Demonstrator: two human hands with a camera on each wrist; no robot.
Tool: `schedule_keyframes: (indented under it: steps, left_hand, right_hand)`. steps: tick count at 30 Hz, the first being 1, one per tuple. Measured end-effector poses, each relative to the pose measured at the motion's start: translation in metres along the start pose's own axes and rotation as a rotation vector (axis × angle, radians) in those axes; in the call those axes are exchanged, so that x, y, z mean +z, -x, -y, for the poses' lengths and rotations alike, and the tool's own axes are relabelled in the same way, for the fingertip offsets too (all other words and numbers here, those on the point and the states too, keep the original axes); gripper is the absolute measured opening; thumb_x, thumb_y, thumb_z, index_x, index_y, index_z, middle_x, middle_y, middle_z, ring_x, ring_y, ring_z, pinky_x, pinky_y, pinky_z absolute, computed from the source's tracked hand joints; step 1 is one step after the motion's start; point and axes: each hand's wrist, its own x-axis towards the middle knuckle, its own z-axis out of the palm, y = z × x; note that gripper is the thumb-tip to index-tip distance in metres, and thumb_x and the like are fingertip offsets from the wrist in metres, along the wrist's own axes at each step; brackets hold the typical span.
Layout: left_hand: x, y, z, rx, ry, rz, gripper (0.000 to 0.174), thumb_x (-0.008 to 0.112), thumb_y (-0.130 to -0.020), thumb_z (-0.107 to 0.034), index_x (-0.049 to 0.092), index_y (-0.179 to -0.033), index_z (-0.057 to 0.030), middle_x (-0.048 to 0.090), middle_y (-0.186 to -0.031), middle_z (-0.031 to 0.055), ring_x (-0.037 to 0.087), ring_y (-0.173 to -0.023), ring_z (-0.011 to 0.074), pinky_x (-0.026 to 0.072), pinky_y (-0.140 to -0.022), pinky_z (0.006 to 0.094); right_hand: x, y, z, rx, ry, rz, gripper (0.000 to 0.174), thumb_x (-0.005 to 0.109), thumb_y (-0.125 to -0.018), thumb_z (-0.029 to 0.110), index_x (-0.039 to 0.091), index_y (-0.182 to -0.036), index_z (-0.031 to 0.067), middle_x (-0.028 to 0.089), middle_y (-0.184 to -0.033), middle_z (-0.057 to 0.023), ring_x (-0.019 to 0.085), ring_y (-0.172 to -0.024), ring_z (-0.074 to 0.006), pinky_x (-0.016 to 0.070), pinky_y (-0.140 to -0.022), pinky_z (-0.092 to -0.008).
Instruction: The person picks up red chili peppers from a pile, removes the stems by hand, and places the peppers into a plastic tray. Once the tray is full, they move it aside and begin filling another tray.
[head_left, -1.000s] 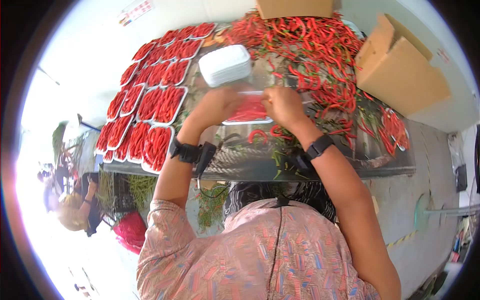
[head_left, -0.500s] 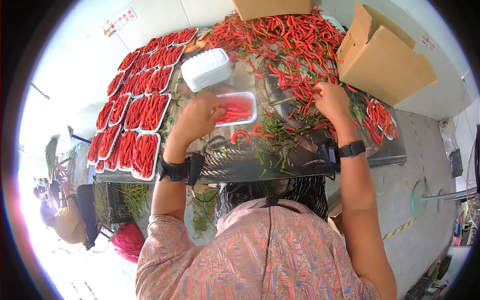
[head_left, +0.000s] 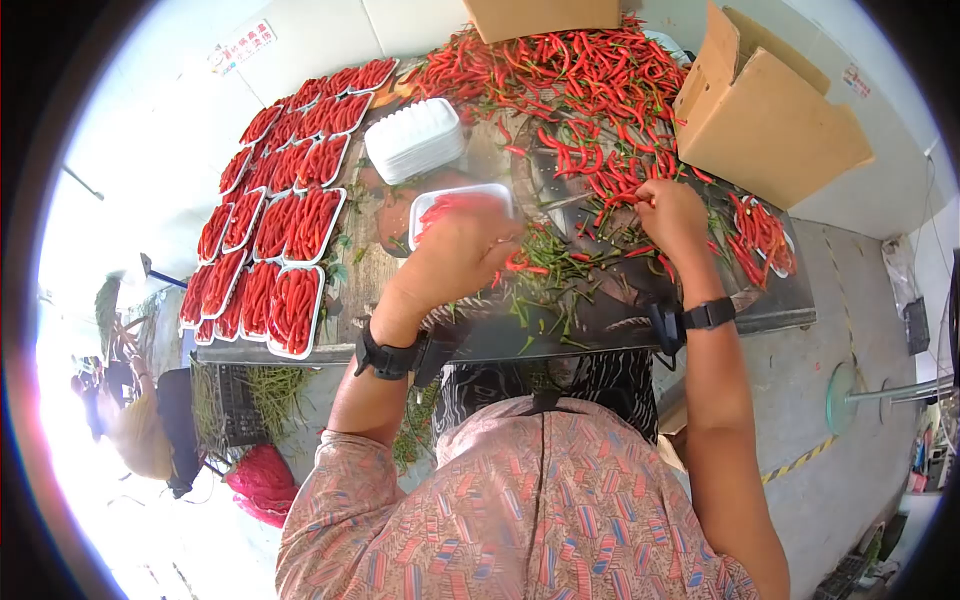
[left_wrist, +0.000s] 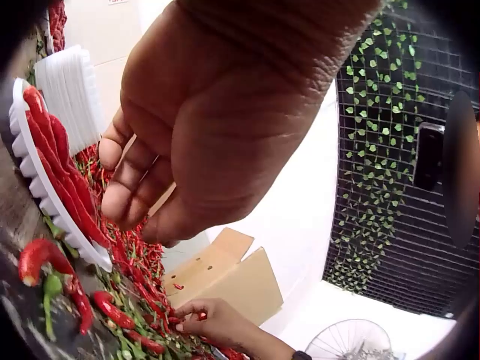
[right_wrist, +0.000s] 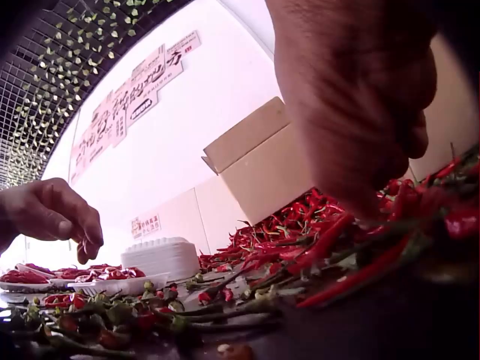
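Observation:
My left hand (head_left: 452,258) is over the near side of a white foam tray (head_left: 498,188) of red chili peppers (head_left: 436,210), hiding part of it. In the left wrist view its fingers (left_wrist: 124,199) hang loosely bent with nothing between them. To the right, my right hand (head_left: 675,215) reaches into the near edge of the loose chili pile (head_left: 600,75). Its thumb and fingers pinch a red chili there, largely hidden by the fingers. A curved red chili (left_wrist: 43,256) and cut green stems (head_left: 550,250) lie beside the tray.
Rows of filled trays (head_left: 295,310) cover the table's left side. A stack of white trays (head_left: 415,140) stands behind the working tray. An open cardboard box (head_left: 760,140) is at the back right, with another chili-filled tray (head_left: 765,240) near the right edge.
Both hands were together at the tray a second ago; the right has since gone right to the pile. Over the last half second, the left hand moved right and nearer the body, across the tray.

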Motion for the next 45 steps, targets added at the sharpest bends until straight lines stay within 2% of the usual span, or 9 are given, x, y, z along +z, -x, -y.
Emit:
schedule_keyframes:
  steps: [4, 6, 13, 23, 29, 36, 39, 41, 45]
  left_hand:
    - [0.009, -0.009, -0.015, -0.071, 0.193, -0.065, 0.022, 0.059, -0.083, -0.007, 0.064, -0.103, -0.0007, 0.063, -0.087, 0.0143, 0.062, -0.079, 0.0216, 0.0487, -0.071, 0.031]
    - [0.019, -0.014, -0.023, -0.153, 0.335, -0.118, 0.022, 0.06, -0.084, -0.009, 0.064, -0.104, -0.0006, 0.063, -0.083, 0.0124, 0.062, -0.075, 0.02, 0.0484, -0.068, 0.0316]
    - [0.033, -0.011, -0.033, -0.311, 0.752, -0.152, 0.019, 0.061, -0.087, -0.009, 0.062, -0.104, 0.0002, 0.061, -0.079, 0.0007, 0.055, -0.07, 0.0051, 0.0441, -0.06, 0.0216]
    - [0.042, 0.002, -0.027, -0.398, 0.87, -0.31, 0.014, 0.061, -0.087, -0.006, 0.058, -0.098, 0.0026, 0.061, -0.079, 0.0007, 0.055, -0.071, 0.0047, 0.045, -0.061, 0.0212]
    - [0.044, 0.004, -0.033, -0.393, 0.867, -0.256, 0.014, 0.058, -0.088, -0.007, 0.057, -0.1, 0.0015, 0.06, -0.078, 0.0003, 0.054, -0.069, 0.0056, 0.0447, -0.059, 0.022]
    - [0.051, 0.006, -0.023, -0.434, 1.653, -0.247, 0.014, 0.05, -0.097, -0.016, 0.054, -0.099, -0.0033, 0.058, -0.087, 0.0017, 0.05, -0.067, 0.0071, 0.0429, -0.061, 0.0225]
    - [0.047, 0.004, -0.017, -0.42, 1.737, -0.285, 0.016, 0.049, -0.097, -0.018, 0.053, -0.098, -0.0034, 0.057, -0.087, 0.0027, 0.05, -0.067, 0.008, 0.0424, -0.06, 0.0235]
    - [0.042, 0.003, -0.021, -0.427, 1.62, -0.302, 0.016, 0.047, -0.098, -0.018, 0.054, -0.096, -0.0041, 0.058, -0.085, 0.0033, 0.051, -0.067, 0.0088, 0.0422, -0.06, 0.0238]
    - [0.041, 0.006, -0.038, -0.479, 1.101, -0.133, 0.013, 0.05, -0.095, -0.013, 0.056, -0.096, -0.0024, 0.059, -0.082, 0.0027, 0.052, -0.066, 0.0077, 0.0423, -0.061, 0.0218]
  right_hand:
    - [-0.018, 0.013, 0.025, 0.092, -0.279, 0.087, 0.016, 0.066, -0.076, 0.014, 0.069, -0.089, 0.0045, 0.068, -0.083, -0.0147, 0.067, -0.077, -0.0261, 0.0502, -0.069, -0.0373]
    - [-0.024, 0.023, 0.047, 0.156, -0.608, 0.214, 0.018, 0.069, -0.08, 0.011, 0.068, -0.093, -0.0005, 0.068, -0.079, -0.0048, 0.061, -0.072, -0.0092, 0.0482, -0.065, -0.0252]
    - [-0.02, 0.043, 0.086, 0.102, -0.958, 0.414, 0.019, 0.063, -0.084, 0.009, 0.068, -0.098, -0.0023, 0.067, -0.084, -0.0023, 0.057, -0.077, -0.0053, 0.0464, -0.068, -0.0239]
    - [0.002, 0.053, 0.097, 0.189, -1.157, 0.429, 0.015, 0.067, -0.086, 0.015, 0.067, -0.089, 0.0001, 0.058, -0.072, 0.0051, 0.045, -0.062, -0.0012, 0.0353, -0.054, -0.0185]
    - [0.013, 0.066, 0.104, 0.05, -0.889, 0.151, 0.011, 0.065, -0.084, 0.008, 0.066, -0.087, -0.0026, 0.061, -0.069, -0.0007, 0.051, -0.063, -0.0046, 0.0417, -0.055, -0.024]
    - [0.002, 0.069, 0.116, -0.376, -0.63, -0.251, 0.007, 0.066, -0.076, 0.003, 0.059, -0.072, 0.0038, 0.056, -0.066, -0.0112, 0.058, -0.059, -0.0301, 0.044, -0.051, -0.0335]
    - [-0.003, 0.08, 0.115, -0.435, -0.625, -0.127, 0.01, 0.068, -0.074, 0.006, 0.059, -0.07, 0.0061, 0.055, -0.065, -0.0105, 0.058, -0.059, -0.0324, 0.0441, -0.05, -0.0352]
    - [0.002, 0.084, 0.103, -0.461, -0.563, -0.097, 0.011, 0.07, -0.074, 0.009, 0.06, -0.072, 0.005, 0.057, -0.066, -0.0104, 0.058, -0.055, -0.0257, 0.0442, -0.05, -0.0331]
    - [-0.001, 0.083, 0.091, 0.019, -0.84, 0.063, 0.011, 0.07, -0.078, 0.009, 0.065, -0.083, 0.0013, 0.06, -0.067, -0.0019, 0.05, -0.059, -0.0033, 0.041, -0.051, -0.0238]
